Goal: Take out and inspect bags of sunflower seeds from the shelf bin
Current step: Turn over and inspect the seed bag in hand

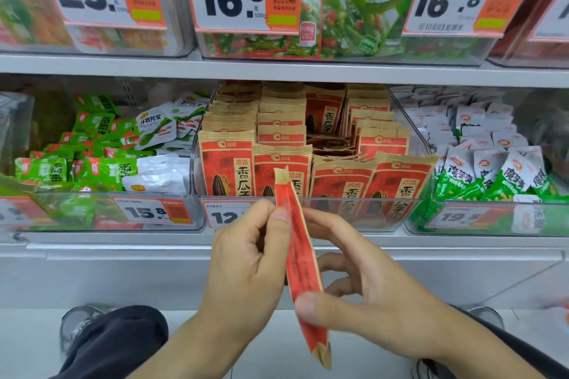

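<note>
Both hands [246,258] [363,289] pinch one seed bag [303,268] edge-on — before a clear shelf bin [308,212] of stocked bags.

The clear bin [311,212] of sunflower seed bags [226,163] is open at the top, under the upper shelf edge [277,69]. Behind its front rows there is a sunken gap [331,141]. The two hands with one bag [303,268] stand in front of the bin's front wall.

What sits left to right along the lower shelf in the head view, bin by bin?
Green snack packets bin → sunflower seed bin, with the held bag in front → white-and-green packets bin.
</note>
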The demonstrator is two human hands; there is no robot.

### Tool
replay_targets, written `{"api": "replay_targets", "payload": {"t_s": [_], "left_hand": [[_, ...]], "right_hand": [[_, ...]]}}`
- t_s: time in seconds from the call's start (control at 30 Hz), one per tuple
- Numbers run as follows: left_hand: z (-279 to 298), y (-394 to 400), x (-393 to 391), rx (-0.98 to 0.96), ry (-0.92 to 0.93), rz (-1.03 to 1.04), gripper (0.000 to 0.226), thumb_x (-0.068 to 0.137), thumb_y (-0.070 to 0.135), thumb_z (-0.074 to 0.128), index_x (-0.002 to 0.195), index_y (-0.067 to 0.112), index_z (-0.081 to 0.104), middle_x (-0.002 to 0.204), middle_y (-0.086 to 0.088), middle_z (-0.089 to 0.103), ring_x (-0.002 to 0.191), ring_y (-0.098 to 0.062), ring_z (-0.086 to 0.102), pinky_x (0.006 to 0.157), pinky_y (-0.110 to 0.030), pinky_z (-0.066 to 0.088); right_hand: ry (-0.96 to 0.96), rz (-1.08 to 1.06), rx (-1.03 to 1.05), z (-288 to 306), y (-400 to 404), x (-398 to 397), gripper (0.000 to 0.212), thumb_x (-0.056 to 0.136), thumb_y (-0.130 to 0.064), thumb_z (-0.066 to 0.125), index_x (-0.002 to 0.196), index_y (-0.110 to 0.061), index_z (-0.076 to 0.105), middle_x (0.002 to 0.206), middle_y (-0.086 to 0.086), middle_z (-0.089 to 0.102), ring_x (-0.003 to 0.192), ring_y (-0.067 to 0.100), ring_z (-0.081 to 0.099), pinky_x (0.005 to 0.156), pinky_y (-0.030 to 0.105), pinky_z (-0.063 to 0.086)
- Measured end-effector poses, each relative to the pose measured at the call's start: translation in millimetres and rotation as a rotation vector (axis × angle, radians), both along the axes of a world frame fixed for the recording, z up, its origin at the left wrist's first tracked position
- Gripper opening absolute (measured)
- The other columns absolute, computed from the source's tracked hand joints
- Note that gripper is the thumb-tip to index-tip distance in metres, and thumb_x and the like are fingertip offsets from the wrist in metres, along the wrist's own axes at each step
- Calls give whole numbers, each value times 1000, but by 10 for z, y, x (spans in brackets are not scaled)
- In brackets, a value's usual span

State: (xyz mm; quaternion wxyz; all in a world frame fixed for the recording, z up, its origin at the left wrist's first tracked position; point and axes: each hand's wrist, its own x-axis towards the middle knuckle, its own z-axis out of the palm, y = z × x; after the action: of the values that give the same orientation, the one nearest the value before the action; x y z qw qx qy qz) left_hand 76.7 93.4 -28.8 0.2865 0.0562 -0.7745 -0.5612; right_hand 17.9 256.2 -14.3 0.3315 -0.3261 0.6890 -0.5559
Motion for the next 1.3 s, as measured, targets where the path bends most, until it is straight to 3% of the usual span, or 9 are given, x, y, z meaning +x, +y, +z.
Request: {"api": "replay_targets", "payload": {"t_s": [0.1, 0.17, 0.33, 0.5, 0.67, 0.8, 1.03, 1.2, 1.3], "left_hand": [[57, 16, 19, 56, 27, -14, 39, 91, 53, 46, 73, 19, 53, 53, 5, 50, 47, -8, 43, 44, -28, 39], [78, 23, 32, 117, 26, -104, 32, 88, 51, 51, 74, 23, 53, 57, 13, 53, 51, -2, 47, 50, -19, 40], [69, 30, 91, 56, 2, -305, 20, 87, 46, 57, 92, 28, 50, 79, -3, 67, 65, -22, 61, 54, -45, 47], [56, 102, 120, -95, 37, -368, 14, 90, 38, 56, 99, 29, 51, 93, 10, 66, 85, -17, 65, 64, -23, 51], [9, 114, 77, -129, 22, -339, 12, 93, 38, 51, 93, 27, 56, 93, 7, 64, 86, -20, 64, 67, -38, 57], [23, 55, 65, -86, 10, -336, 20, 93, 41, 48, 91, 24, 58, 89, 2, 64, 81, -23, 63, 71, -25, 51], [14, 63, 58, -181, 16, -357, 24, 95, 33, 50, 90, 13, 62, 89, 4, 63, 87, -23, 62, 71, -33, 54], [12, 54, 50, -224, 68, -323, 12, 94, 25, 51, 82, 23, 54, 84, 11, 56, 80, -18, 60, 71, -23, 50], [27, 48, 51, -199, 78, -326, 14, 94, 28, 52, 81, 25, 53, 83, 11, 58, 79, -19, 61, 69, -28, 52]], "right_hand": [[-3, -25, -27, 37, 38, -36, 96, 70, -22, 94, 146, -46, 42, 142, -22, 52, 109, 20, 68, 80, 40, 61], [16, -105, -70, 43, 47, -61, 96, 63, -23, 98, 142, -44, 47, 139, -20, 55, 108, 22, 69, 78, 42, 62], [21, -339, -283, 29, 47, -127, 93, 49, -48, 99, 131, -25, 61, 130, -3, 67, 107, 28, 72, 74, 41, 62], [12, -487, -420, 59, 40, -156, 89, 50, -54, 94, 125, -17, 63, 126, 1, 69, 107, 27, 72, 74, 33, 62], [-32, -365, -450, 42, 62, -177, 86, 60, -19, 96, 136, -14, 56, 133, 1, 65, 117, 27, 68, 85, 33, 60], [-39, -277, -419, 30, 81, -197, 84, 68, 5, 84, 143, -13, 51, 141, 6, 59, 119, 34, 67, 94, 44, 58], [-76, -258, -418, -44, 40, -163, 78, 72, 3, 79, 143, -16, 52, 140, 5, 62, 123, 29, 65, 89, 38, 58], [-149, -141, -419, -8, 88, -219, 76, 78, -3, 75, 149, -11, 48, 145, 11, 58, 127, 33, 61, 95, 42, 55], [-164, -75, -378, 16, 112, -250, 71, 86, -4, 70, 152, -9, 43, 148, 13, 55, 133, 34, 56, 104, 45, 49]]}}
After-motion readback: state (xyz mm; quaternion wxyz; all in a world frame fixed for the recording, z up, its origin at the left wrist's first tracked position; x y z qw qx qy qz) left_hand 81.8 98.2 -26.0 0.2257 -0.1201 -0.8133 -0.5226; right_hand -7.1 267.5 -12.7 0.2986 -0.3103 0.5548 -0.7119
